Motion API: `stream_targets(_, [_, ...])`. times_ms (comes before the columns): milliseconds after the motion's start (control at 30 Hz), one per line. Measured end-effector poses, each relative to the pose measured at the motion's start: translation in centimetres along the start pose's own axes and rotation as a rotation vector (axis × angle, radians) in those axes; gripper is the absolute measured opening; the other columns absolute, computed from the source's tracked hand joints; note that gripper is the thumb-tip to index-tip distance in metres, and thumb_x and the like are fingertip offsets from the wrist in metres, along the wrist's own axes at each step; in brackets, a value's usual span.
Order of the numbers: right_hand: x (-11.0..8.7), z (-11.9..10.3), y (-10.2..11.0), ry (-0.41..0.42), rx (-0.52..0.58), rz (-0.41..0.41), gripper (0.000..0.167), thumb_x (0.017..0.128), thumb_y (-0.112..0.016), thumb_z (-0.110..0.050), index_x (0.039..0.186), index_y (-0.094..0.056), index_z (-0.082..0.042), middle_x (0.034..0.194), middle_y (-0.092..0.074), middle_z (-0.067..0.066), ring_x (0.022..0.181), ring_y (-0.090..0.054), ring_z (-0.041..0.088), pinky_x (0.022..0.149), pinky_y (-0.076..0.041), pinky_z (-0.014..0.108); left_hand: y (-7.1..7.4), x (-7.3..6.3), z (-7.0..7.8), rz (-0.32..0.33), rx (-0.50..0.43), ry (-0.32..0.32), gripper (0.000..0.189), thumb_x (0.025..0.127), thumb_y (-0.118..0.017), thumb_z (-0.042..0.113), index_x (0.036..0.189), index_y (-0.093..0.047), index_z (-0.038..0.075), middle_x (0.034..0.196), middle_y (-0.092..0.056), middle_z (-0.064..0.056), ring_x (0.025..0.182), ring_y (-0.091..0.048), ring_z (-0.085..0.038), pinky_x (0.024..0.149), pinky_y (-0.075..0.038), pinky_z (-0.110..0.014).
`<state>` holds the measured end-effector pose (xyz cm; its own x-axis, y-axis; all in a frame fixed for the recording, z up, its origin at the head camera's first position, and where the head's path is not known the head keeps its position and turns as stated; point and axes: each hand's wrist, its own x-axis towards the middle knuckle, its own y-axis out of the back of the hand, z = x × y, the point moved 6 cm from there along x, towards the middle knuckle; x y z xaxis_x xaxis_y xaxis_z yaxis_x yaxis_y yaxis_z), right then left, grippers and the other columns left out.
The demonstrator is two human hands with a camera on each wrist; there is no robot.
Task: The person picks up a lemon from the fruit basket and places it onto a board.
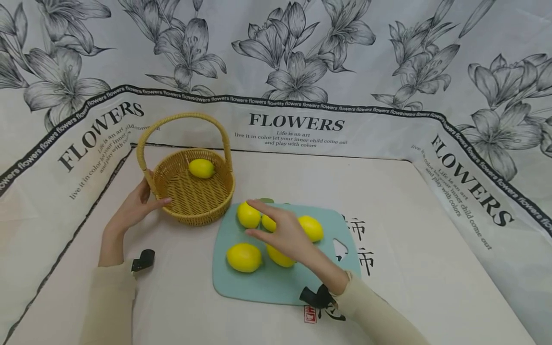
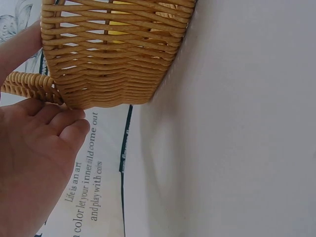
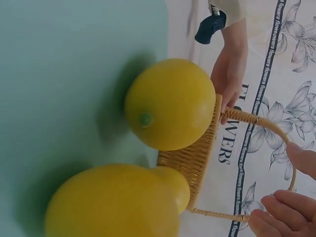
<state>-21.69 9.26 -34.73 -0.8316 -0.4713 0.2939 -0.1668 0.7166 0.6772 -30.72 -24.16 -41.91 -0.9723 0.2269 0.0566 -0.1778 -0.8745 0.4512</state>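
A round wicker basket (image 1: 189,220) with a tall arched handle stands at the back left, one lemon (image 1: 201,168) inside it. My left hand (image 1: 135,203) holds its near left side, thumb over the rim and fingers outside by the handle's foot. Several yellow lemons (image 1: 244,257) lie on a light blue cutting board (image 1: 258,287). Over them hovers my right hand (image 1: 288,235), thumb and fingers spread apart with nothing between them. It partly hides the lemons beneath in the head view. In the right wrist view, a lemon (image 3: 170,104) with a greenish tip lies apart from the fingers (image 3: 284,212).
Behind the table hangs a white cloth (image 1: 297,129) printed with flowers and lettering. The board has a cut-out grip hole (image 1: 340,249) on its right side. A green leaf (image 1: 266,200) shows at the board's far edge. Black characters (image 1: 365,261) mark the pale tabletop.
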Motion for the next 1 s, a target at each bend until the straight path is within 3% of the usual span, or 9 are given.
stream_targets(200, [1.6,-0.7,-0.5,0.02,0.02,0.004,0.061,0.085,-0.076,-0.025,0.14,-0.052,-0.01,0.14,-0.052,0.008,0.13,-0.047,0.02,0.108,-0.04,0.037,-0.1,0.1,-0.1,0.003,-0.001,-0.012,0.098,0.091,-0.069,0.024,0.156,0.004,0.016,0.161,-0.001,-0.013,0.146,-0.004,-0.034,0.118,-0.009,-0.054])
stream_targets(433, [3.8,-1.6,-1.0,0.035,0.069,-0.004,0.059,0.086,-0.075,-0.021,0.139,-0.053,-0.01,0.14,-0.052,0.006,0.13,-0.047,0.019,0.108,-0.04,0.035,-0.1,0.0,-0.2,0.001,-0.007,0.003,0.097,0.091,-0.069,0.024,0.155,0.003,0.023,0.161,-0.002,-0.009,0.146,-0.005,-0.032,0.118,-0.009,-0.054])
stream_targets(600, [5.5,-1.9,-1.5,0.06,0.083,0.011,0.059,0.085,-0.075,-0.021,0.138,-0.054,-0.007,0.137,-0.055,0.008,0.128,-0.049,0.02,0.107,-0.041,0.031,0.0,0.0,-0.3,0.0,0.001,0.013,0.098,0.09,-0.069,0.027,0.156,0.004,0.022,0.161,-0.001,-0.009,0.146,-0.005,-0.033,0.118,-0.01,-0.054])
stream_targets(733, [6.8,-1.9,-2.0,0.043,0.093,0.008,0.058,0.086,-0.075,-0.024,0.138,-0.054,-0.008,0.137,-0.055,0.008,0.128,-0.049,0.019,0.106,-0.041,0.027,0.0,0.0,-0.4,0.001,0.005,0.018,0.098,0.09,-0.07,0.027,0.156,0.004,0.021,0.161,-0.001,-0.009,0.146,-0.006,-0.034,0.118,-0.01,-0.054])
stream_targets(1000, [9.4,-2.4,-2.8,0.009,0.055,-0.017,0.059,0.087,-0.073,-0.031,0.138,-0.054,-0.011,0.137,-0.055,0.006,0.125,-0.052,0.021,0.103,-0.045,0.03,0.0,0.2,-0.4,0.004,0.013,0.013,0.098,0.09,-0.07,0.027,0.156,0.002,0.019,0.161,-0.003,-0.01,0.146,-0.007,-0.033,0.118,-0.011,-0.054])
